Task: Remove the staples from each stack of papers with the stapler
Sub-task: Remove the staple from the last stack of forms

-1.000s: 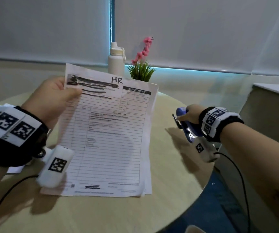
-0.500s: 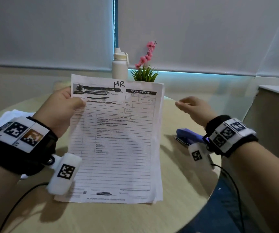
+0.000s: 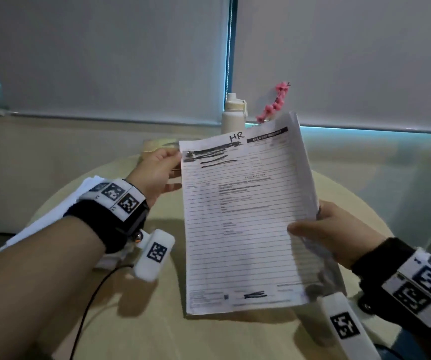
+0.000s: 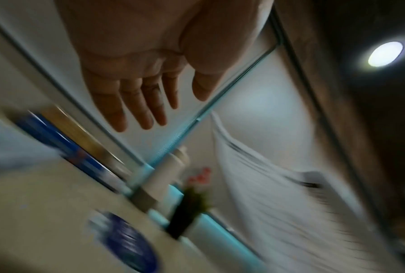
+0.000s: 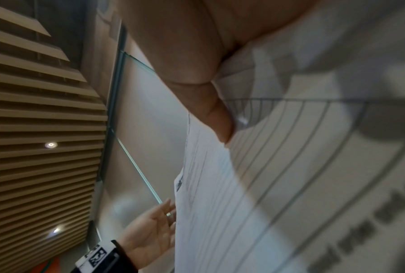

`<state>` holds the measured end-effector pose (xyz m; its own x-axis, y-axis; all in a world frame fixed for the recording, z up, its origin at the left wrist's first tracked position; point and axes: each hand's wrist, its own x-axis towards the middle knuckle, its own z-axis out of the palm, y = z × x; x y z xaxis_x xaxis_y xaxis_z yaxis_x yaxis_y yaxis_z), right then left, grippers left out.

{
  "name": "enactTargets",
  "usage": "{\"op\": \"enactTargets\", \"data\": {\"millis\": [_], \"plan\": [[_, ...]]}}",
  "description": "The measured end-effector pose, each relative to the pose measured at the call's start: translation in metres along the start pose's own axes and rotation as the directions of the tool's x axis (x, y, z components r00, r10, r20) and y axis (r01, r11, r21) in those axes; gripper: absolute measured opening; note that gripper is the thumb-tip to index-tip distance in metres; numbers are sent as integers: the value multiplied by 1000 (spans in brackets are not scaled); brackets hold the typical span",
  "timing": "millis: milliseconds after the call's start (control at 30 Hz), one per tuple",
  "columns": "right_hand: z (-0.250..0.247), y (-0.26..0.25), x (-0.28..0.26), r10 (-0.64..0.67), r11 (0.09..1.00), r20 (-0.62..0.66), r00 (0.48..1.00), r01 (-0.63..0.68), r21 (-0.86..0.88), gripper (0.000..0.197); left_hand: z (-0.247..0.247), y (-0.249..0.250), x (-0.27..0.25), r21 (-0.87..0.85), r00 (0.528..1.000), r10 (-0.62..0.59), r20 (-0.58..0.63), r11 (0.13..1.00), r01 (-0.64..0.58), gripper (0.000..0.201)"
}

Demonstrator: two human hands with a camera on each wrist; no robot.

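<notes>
Now the right hand (image 3: 332, 233) pinches the "HR" "DELIVERY RECEIPT" papers (image 3: 245, 216), left hand (image 3: 157, 172) released beside them.

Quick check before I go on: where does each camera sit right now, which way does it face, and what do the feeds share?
Head: worn on the head, facing forward and down at the table; shows both forearms, the left hand and the right hand.
Left wrist: faces along the left hand's straight fingers toward the window; blurred.
Right wrist: faces along the right hand's thumb, tilted up toward the ceiling; the left hand shows beyond.
Shared: all three show the paper stack.
</notes>
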<state>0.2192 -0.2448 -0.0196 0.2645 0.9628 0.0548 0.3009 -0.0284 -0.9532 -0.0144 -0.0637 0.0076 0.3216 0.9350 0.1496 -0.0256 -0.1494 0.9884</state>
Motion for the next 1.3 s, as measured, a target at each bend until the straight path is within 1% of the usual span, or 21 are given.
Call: {"op": "enactTargets", "data": {"millis": [67, 100, 167, 267, 333, 367, 400, 433, 500, 600, 633, 733, 800, 833, 867, 933, 1033, 1100, 1200, 1233, 1300], "plan": [[-2, 1, 2, 17, 999, -21, 1000, -18, -33, 68, -38, 0, 21, 331, 996, -19, -93, 943, 48, 18], [-3, 0, 2, 28, 999, -25, 999, -29, -36, 57, -63, -4, 31, 501, 989, 0, -147, 862, 75, 18], [-8, 2, 4, 28, 998, -46, 999, -31, -52, 17, -116, -14, 48, 753, 968, 18, -252, 631, 184, 19], [-18, 5, 5, 8, 999, -89, 996, -11, -39, 15, -184, -37, 55, 890, 926, -136, -353, 256, 377, 28], [-26, 10, 7, 14, 998, -107, 994, -19, -52, 43, -209, -54, 50, 883, 861, -271, -430, 74, 464, 30], [-28, 10, 8, 20, 999, -115, 993, -25, -48, 40, -216, -63, 48, 876, 832, -311, -459, -5, 482, 39], [-32, 13, 10, 6, 999, -136, 991, -12, -42, 24, -218, -67, 45, 871, 810, -336, -480, -68, 487, 53], [-35, 15, 11, -10, 999, -161, 987, 3, -47, 15, -219, -71, 43, 864, 801, -341, -492, -81, 497, 63], [-43, 21, 13, 5, 1000, -246, 969, -12, -24, 13, -216, -71, 41, 863, 795, -349, -497, -98, 496, 68], [-51, 27, 14, 58, 998, -224, 973, -54, 25, 24, -210, -66, 38, 858, 788, -352, -506, -114, 500, 67], [-55, 32, 16, 45, 999, -241, 970, -46, -1, 23, -209, -65, 36, 862, 797, -339, -499, -105, 495, 66], [-64, 47, 16, 57, 998, -268, 962, -58, 6, 23, -205, -64, 29, 877, 848, -263, -460, 14, 480, 58], [-61, 40, 9, 80, 997, -197, 977, -80, 8, 20, -205, -65, 30, 859, 805, -354, -476, 6, 511, 70], [-61, 37, 8, 95, 995, -165, 982, -92, 21, 19, -202, -65, 31, 866, 797, -395, -457, 5, 500, 75], [-59, 34, 6, 109, 992, -141, 984, -99, 76, 19, -200, -67, 36, 877, 813, -398, -425, 44, 479, 75], [-50, 26, 5, 120, 983, -121, 985, -101, 153, 24, -187, -69, 43, 901, 872, -358, -335, 149, 407, 60], [-35, 21, 13, 99, 965, -78, 992, -77, 251, 27, -140, -57, 44, 890, 948, -265, -175, 370, 267, 41], [-27, 18, 19, 89, 950, -51, 995, -69, 306, 25, -106, -46, 42, 812, 975, -209, -73, 555, 179, 31], [-15, 12, 27, 77, 924, -58, 995, -49, 378, 24, -60, -29, 32, 599, 984, -146, 99, 799, 58, 44], [-13, 11, 29, 69, 918, -76, 995, -34, 396, 24, -46, -23, 27, 531, 982, -120, 143, 847, 26, 53], [-10, 9, 35, 68, 897, -113, 991, -11, 442, 22, -23, -15, 16, 380, 979, -50, 200, 925, -30, 55]]}}
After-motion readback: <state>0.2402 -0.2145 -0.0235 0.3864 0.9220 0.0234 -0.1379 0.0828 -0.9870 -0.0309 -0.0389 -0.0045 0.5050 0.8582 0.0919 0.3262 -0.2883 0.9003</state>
